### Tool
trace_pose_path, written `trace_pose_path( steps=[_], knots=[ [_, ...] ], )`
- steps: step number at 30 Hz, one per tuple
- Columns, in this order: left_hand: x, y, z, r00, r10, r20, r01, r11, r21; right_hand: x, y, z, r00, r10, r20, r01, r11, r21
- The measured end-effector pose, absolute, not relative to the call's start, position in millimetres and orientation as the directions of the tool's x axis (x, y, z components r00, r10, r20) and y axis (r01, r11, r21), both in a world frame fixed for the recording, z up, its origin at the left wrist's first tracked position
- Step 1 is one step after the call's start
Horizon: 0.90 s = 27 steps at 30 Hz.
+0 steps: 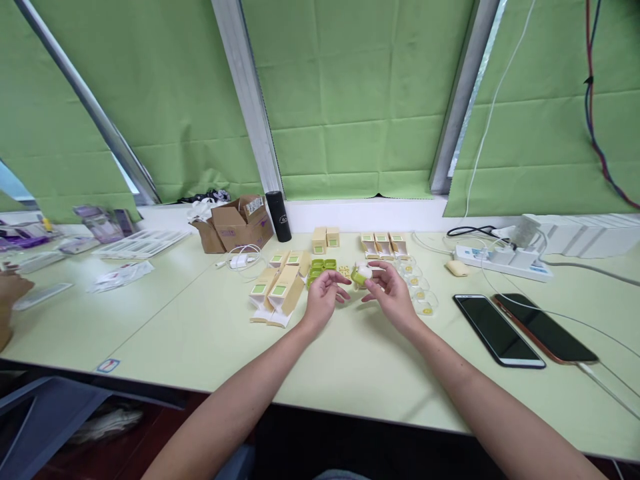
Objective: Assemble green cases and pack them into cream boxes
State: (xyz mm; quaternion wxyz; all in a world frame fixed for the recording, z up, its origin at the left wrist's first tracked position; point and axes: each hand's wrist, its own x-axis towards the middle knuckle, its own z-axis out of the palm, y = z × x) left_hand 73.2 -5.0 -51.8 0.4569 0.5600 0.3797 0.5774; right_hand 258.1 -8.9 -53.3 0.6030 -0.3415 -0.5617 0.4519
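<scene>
- Bare forearms point(245, 387) are crossing the near edge of the pale, smooth counter point(360, 373).
- Between the hands, a small rounded green-and-white piece point(361, 275) is gleaming slightly; the right hand point(393, 297) is pinching it between thumb and fingers.
- Just left of it, the left hand point(323, 300) is curving its fingers loosely, well spread, gripping nothing visible.
- Glossy green square trays point(320, 268) and tiny yellow pieces point(345, 271) are sitting behind the hands.
- Clear, rounded plastic cups point(417, 283) with yellow centres are standing beside the right hand.
- Matte yellowish card boxes point(287, 290) with white flaps are lying to the left; more boxes point(384, 245) are standing farther back.
- Fingers are covering part of the piece, so its exact form is staying unclear; the left hand is hiding some of the trays.
- Another person's hand point(15, 293) is being cut off by the left border.
- Bare counter is stretching between the forearms and left of the boxes, while two flat phones point(500, 330) are taking up room on the right, near the front edge.
</scene>
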Motion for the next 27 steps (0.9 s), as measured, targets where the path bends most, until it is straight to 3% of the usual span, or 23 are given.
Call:
trace_pose_path(
  steps=[6,10,13,17,21,27],
  knots=[
    [68.3,-4.3,-53.6,0.012,0.881,0.472,0.081,-0.472,0.878,256.8,-6.6,-51.1,-0.09,0.983,0.159,-0.325,0.122,-0.938],
    [65.3,-10.5,-50.7,0.119,0.736,0.667,0.325,-0.663,0.674,255.5,-4.9,-51.9,-0.123,0.987,0.104,-0.373,0.051,-0.926],
    [65.8,-15.9,-48.5,0.261,0.669,0.696,0.401,-0.731,0.552,255.4,-4.1,-53.0,-0.153,0.985,0.085,-0.383,0.02,-0.924],
    [68.3,-17.3,-50.3,0.321,0.672,0.668,0.378,-0.737,0.56,256.1,-4.1,-54.7,-0.194,0.979,0.064,-0.375,-0.014,-0.927],
    [68.8,-12.7,-53.0,0.254,0.692,0.676,0.386,-0.713,0.585,256.6,-5.4,-55.1,-0.273,0.961,0.042,-0.384,-0.069,-0.921],
    [70.4,-6.8,-53.6,0.111,0.801,0.588,0.275,-0.594,0.756,256.9,-6.9,-55.8,-0.289,0.957,0.03,-0.406,-0.094,-0.909]
  ],
)
